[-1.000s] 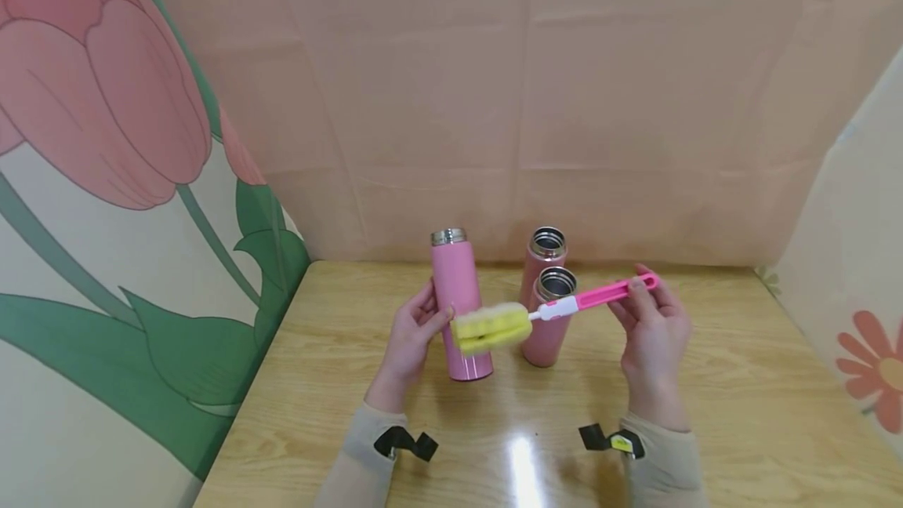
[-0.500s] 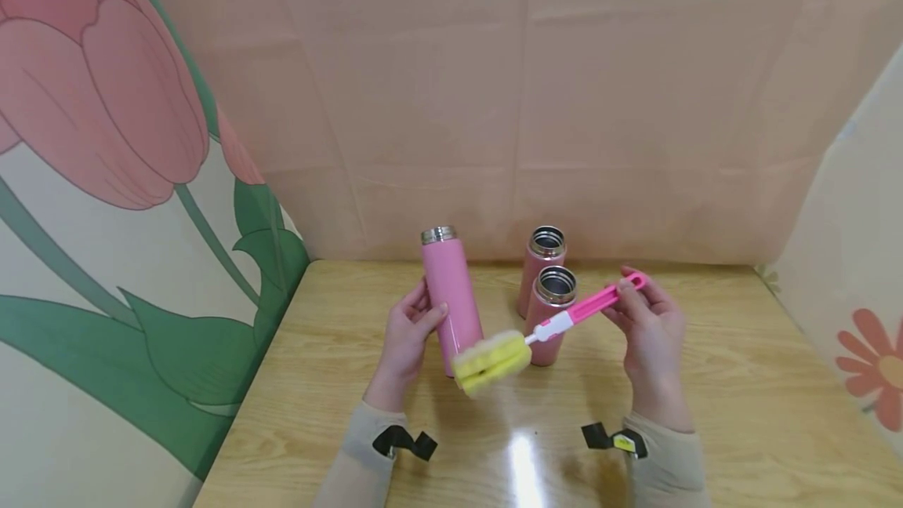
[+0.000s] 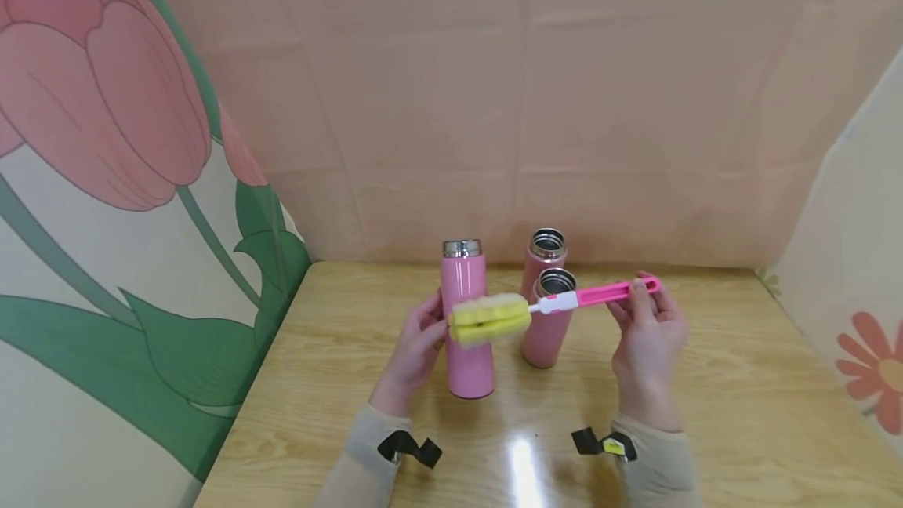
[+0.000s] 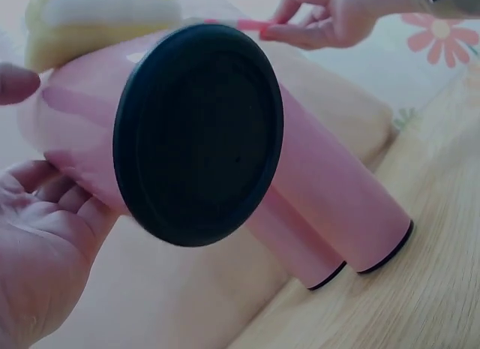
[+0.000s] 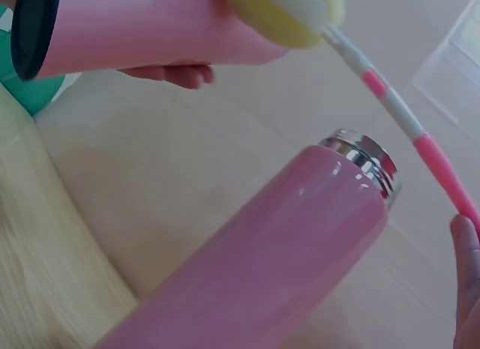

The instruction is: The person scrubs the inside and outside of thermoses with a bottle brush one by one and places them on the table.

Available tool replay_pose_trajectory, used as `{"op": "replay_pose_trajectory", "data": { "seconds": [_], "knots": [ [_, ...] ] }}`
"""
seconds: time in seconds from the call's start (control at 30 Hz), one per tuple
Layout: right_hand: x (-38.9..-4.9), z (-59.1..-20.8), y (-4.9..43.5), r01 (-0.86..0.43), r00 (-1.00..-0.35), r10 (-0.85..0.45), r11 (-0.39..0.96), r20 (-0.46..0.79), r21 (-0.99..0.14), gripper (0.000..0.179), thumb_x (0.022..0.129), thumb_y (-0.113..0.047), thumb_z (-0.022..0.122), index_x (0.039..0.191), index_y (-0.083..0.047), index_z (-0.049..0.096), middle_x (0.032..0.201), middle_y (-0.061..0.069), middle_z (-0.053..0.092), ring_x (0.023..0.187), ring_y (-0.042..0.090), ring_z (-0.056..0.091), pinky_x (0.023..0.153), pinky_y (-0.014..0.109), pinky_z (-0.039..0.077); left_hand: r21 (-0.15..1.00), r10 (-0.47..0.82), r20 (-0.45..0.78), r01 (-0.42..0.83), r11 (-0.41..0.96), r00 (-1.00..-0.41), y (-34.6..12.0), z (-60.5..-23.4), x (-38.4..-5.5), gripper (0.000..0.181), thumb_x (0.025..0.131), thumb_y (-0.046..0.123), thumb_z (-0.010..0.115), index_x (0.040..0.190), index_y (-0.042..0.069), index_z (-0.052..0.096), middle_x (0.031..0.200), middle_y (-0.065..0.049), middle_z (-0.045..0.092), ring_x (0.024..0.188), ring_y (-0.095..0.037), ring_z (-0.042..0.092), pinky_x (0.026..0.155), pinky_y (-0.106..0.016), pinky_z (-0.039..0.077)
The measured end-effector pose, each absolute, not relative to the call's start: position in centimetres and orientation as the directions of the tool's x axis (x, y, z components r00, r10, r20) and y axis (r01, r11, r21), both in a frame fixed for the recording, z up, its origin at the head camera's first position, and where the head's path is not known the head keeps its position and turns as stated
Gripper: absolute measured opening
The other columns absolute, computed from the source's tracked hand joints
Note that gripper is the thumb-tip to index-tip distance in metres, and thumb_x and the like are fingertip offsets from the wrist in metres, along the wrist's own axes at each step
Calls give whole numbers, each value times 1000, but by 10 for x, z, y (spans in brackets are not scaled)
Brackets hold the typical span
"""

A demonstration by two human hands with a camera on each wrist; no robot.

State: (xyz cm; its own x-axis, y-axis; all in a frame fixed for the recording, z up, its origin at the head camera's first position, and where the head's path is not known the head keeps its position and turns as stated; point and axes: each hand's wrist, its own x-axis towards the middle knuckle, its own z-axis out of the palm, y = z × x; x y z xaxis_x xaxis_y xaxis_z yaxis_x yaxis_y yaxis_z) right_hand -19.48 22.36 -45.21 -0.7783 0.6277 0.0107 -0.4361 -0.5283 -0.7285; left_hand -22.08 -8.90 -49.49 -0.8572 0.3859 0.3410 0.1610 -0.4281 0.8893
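Observation:
My left hand grips a pink steel bottle by its side, clear of the table, its dark base facing the left wrist camera. The bottle's bare metal neck points up and away. By the end of its pink handle, my right hand pinches a bottle brush. The brush lies nearly level, and its yellow sponge head is in front of the held bottle's side, hiding part of it and the left thumb tip. Whether sponge and bottle touch I cannot tell.
Two more pink bottles stand upright and uncapped between the hands, a front bottle partly hiding a rear bottle. They stand on a wooden table with a pinkish cloth backdrop behind it.
Half a second ago the bottle tilted left and the brush head dipped low. Now the bottle stands straighter, nearer and further right, and the brush is raised back to nearly level.

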Motion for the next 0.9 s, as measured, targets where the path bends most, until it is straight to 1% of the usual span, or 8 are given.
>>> {"op": "replay_pose_trajectory", "data": {
  "seconds": [0.07, 0.13, 0.2, 0.3, 0.4, 0.47, 0.7, 0.9],
  "knots": [
    [-195, -452, 221, -467, -761, 648, -527, 20, -710, 33, 96, -11, 81, 119, 8, 69, 91, 14, 71, 77, 20, 75, 75, 32, 65, 888, 403, 354, 168, -429, -844, -89, -495, -220, 76, 92, 11, 62, 159, -11, 35, 131, -5, 62, 114, -17, 59, 98, -31, 55],
    [-196, -453, 219, -496, -743, 669, -524, 26, -693, 31, 97, -10, 80, 118, 8, 69, 90, 14, 71, 75, 20, 75, 74, 31, 65, 895, 408, 344, 165, -414, -845, -88, -495, -219, 80, 91, 10, 66, 162, -8, 34, 138, -7, 61, 120, -19, 60, 104, -33, 54],
    [-196, -453, 217, -527, -722, 691, -518, 34, -674, 30, 97, -10, 79, 118, 8, 69, 90, 14, 70, 74, 20, 74, 74, 31, 65, 911, 403, 316, 157, -381, -859, -87, -494, -219, 83, 92, 9, 72, 164, -3, 33, 146, -11, 59, 128, -23, 60, 110, -36, 51],
    [-196, -453, 216, -570, -695, 717, -516, 42, -639, 31, 96, -9, 80, 118, 9, 69, 90, 15, 69, 73, 20, 75, 74, 31, 64, 936, 385, 257, 128, -329, -887, -85, -493, -219, 91, 92, 5, 80, 168, 3, 30, 158, -15, 52, 138, -29, 57, 115, -40, 48],
    [-197, -454, 215, -601, -677, 734, -511, 52, -615, 32, 95, -9, 80, 118, 11, 68, 90, 16, 69, 71, 21, 75, 74, 32, 64, 945, 390, 217, 92, -313, -895, -83, -492, -219, 92, 92, 0, 79, 169, 5, 28, 162, -18, 47, 142, -34, 53, 116, -43, 47],
    [-197, -454, 215, -616, -670, 740, -512, 56, -598, 33, 95, -8, 81, 117, 11, 68, 89, 16, 69, 71, 21, 75, 73, 33, 64, 946, 393, 213, 88, -312, -895, -83, -492, -219, 92, 91, -4, 77, 168, 5, 28, 163, -17, 45, 144, -35, 51, 116, -44, 47],
    [-197, -454, 216, -637, -651, 756, -496, 69, -590, 37, 93, -10, 82, 120, 12, 68, 92, 18, 68, 74, 22, 75, 75, 34, 64, 944, 375, 252, 140, -299, -892, -83, -493, -221, 88, 88, -9, 79, 165, 5, 38, 160, -15, 48, 142, -32, 50, 115, -43, 49],
    [-196, -453, 212, -648, -634, 768, -465, 88, -604, 36, 95, -11, 81, 119, 11, 67, 95, 20, 70, 75, 23, 74, 76, 36, 65, 942, 361, 268, 164, -292, -893, -83, -492, -220, 87, 90, -10, 74, 165, 0, 33, 164, -18, 44, 144, -31, 50, 115, -39, 49]
  ]
}}
